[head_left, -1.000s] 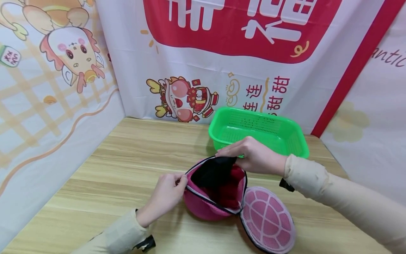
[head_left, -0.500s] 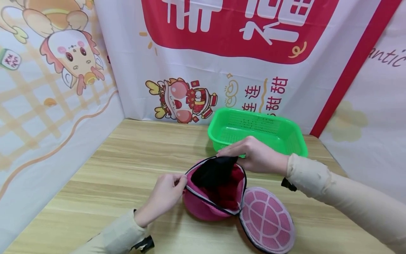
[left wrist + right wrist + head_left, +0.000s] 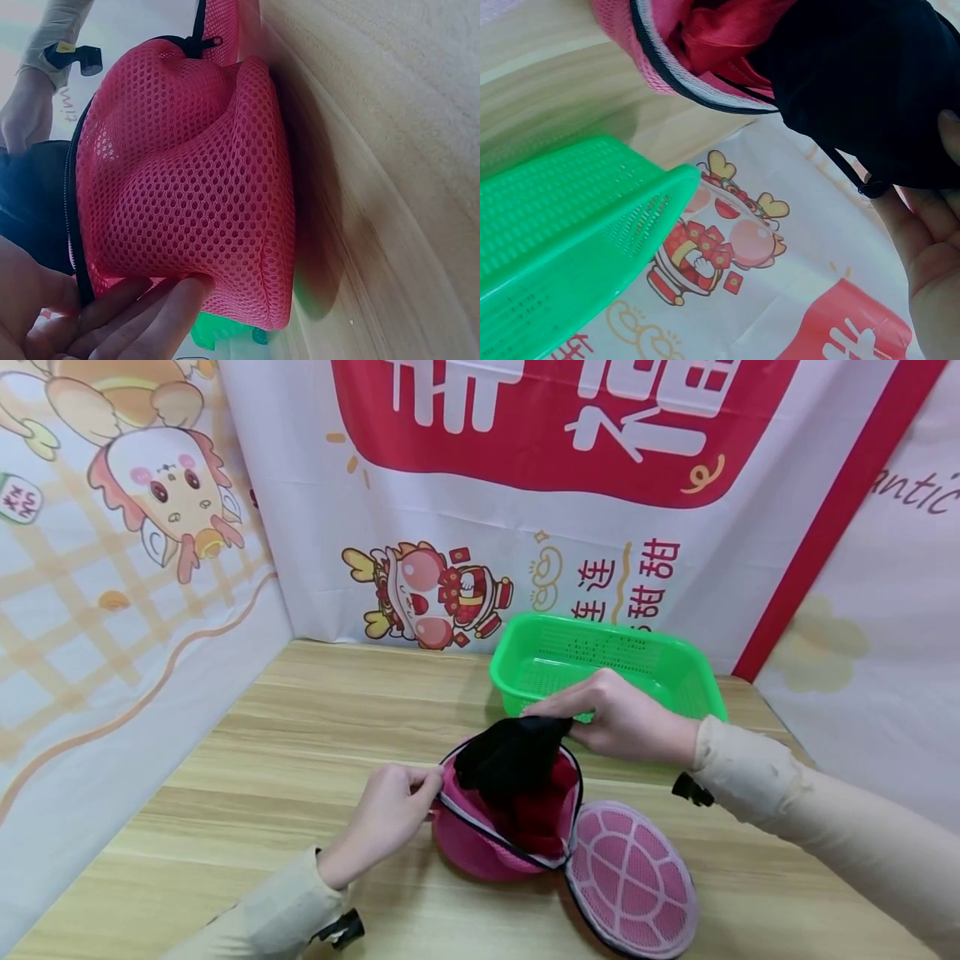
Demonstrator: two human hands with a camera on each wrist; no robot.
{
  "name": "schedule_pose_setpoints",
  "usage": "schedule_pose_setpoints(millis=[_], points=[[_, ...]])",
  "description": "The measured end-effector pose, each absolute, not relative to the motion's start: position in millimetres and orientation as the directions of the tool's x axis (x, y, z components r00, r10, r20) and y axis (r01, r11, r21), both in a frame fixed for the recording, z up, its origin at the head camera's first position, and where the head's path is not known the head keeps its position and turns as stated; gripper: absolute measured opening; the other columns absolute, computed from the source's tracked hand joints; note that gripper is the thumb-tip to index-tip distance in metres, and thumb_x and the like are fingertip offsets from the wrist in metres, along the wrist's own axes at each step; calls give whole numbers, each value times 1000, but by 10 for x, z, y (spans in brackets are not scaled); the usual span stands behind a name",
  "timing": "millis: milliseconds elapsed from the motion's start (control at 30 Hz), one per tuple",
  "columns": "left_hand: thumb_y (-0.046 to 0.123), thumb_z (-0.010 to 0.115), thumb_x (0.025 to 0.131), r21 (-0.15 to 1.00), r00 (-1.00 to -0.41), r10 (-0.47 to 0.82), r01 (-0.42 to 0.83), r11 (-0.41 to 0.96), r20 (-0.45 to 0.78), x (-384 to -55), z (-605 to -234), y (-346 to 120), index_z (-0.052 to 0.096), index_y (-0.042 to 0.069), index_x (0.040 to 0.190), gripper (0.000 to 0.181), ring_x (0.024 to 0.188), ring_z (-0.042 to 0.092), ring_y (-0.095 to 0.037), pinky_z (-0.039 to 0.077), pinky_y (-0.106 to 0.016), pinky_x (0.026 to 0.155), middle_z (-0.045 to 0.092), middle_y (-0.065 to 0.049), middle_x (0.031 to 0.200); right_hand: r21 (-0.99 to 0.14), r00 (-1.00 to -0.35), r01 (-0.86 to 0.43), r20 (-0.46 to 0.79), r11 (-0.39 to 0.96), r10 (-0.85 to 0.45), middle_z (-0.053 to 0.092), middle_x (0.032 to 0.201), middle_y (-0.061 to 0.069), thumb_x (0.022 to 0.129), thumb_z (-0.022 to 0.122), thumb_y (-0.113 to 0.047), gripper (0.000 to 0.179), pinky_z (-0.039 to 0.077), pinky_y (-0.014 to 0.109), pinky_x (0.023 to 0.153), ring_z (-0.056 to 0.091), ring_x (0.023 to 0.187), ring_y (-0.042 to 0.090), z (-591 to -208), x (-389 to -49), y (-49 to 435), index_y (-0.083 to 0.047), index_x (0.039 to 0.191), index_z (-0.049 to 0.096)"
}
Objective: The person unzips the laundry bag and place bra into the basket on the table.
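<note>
A pink mesh laundry bag [image 3: 480, 847] stands on the table, its round lid [image 3: 637, 881] unzipped and folded out to the right. My left hand [image 3: 386, 814] pinches the left side of its zippered rim; in the left wrist view, fingers [image 3: 176, 315] lie against the mesh. With my right hand [image 3: 626, 718] I grip the upper edge of a black bra [image 3: 513, 756], partly lifted above the opening. A thin strap with a small ring [image 3: 871, 187] hangs from it in the right wrist view. Red fabric [image 3: 536, 822] lies inside the bag; its lower part is hidden.
Behind my right hand, a green plastic basket [image 3: 555, 643] with perforated walls stands near the back of the wooden table [image 3: 322, 710]. Printed cloth sheets [image 3: 315, 527] hang behind and at both sides.
My right hand has risen slightly and shifted right, drawing the black bra further up out of the bag. The left hand still holds the rim in about the same place.
</note>
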State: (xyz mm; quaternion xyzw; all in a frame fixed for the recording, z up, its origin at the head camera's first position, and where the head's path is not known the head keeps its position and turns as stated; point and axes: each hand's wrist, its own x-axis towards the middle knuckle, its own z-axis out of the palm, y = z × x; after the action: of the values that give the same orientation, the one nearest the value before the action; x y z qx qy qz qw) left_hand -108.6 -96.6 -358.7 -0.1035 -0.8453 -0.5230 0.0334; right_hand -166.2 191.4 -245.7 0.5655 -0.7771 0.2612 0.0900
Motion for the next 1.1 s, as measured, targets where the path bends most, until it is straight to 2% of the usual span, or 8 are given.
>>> schedule_pose_setpoints(millis=[267,400,500,567,633,700,833,1100], points=[[12,54,99,878,-975,150,212,429,162,-1081,-3567,-962,71,11,66,37,65,66,-16,58,-33,60,66,0,67,-328,-333,-927,499,181,-800,71,108,0,76,67,22,44,54,26,84,68,100,17,-2414,-1699,1929,-3,112,74],[12,54,99,882,-974,157,217,418,165,-1081,-3571,-963,70,9,65,38,63,67,-17,58,-32,59,67,0,67,-343,-344,-922,509,181,-789,72,106,1,79,71,17,38,55,23,79,69,97,16,-2381,-1699,1951,-2,112,74],[11,54,99,890,-973,164,216,402,162,-1079,-3575,-966,71,8,67,37,63,67,-18,58,-32,59,67,-1,68,-386,-382,-902,513,191,-769,72,107,1,81,72,13,35,49,16,59,68,78,10,-2331,-1689,1987,-2,113,74],[11,53,100,894,-973,165,214,393,161,-1077,-3576,-968,71,7,68,36,63,67,-18,58,-33,59,67,-2,68,-418,-412,-887,522,196,-747,72,106,0,81,72,12,35,38,19,46,59,63,7,-2287,-1684,2010,-2,114,73],[11,53,100,899,-974,164,208,385,155,-1073,-3576,-970,72,7,70,35,63,67,-18,58,-34,59,67,-2,69,-442,-436,-874,535,200,-723,72,105,0,82,71,12,35,27,24,40,44,53,7,-2244,-1690,2025,-4,114,74],[12,53,100,901,-976,161,202,385,150,-1071,-3576,-969,72,7,70,36,63,67,-18,59,-34,59,67,-2,68,-452,-449,-869,547,203,-706,72,104,0,83,71,12,36,25,26,38,34,47,8,-2208,-1697,2032,-5,114,74],[12,54,100,907,-978,155,190,375,141,-1072,-3578,-968,73,6,71,35,63,68,-19,59,-34,60,68,-3,69,-448,-456,-868,552,212,-698,73,103,0,83,71,12,36,23,27,37,27,44,7,-2174,-1702,2036,-7,114,74],[13,54,100,911,-979,159,182,370,130,-1058,-3572,-981,74,7,73,34,65,69,-20,59,-35,62,69,-2,72,-473,-510,-842,540,260,-669,73,103,-1,83,71,11,34,29,29,40,40,49,12,-2155,-1685,2077,-5,113,74]])
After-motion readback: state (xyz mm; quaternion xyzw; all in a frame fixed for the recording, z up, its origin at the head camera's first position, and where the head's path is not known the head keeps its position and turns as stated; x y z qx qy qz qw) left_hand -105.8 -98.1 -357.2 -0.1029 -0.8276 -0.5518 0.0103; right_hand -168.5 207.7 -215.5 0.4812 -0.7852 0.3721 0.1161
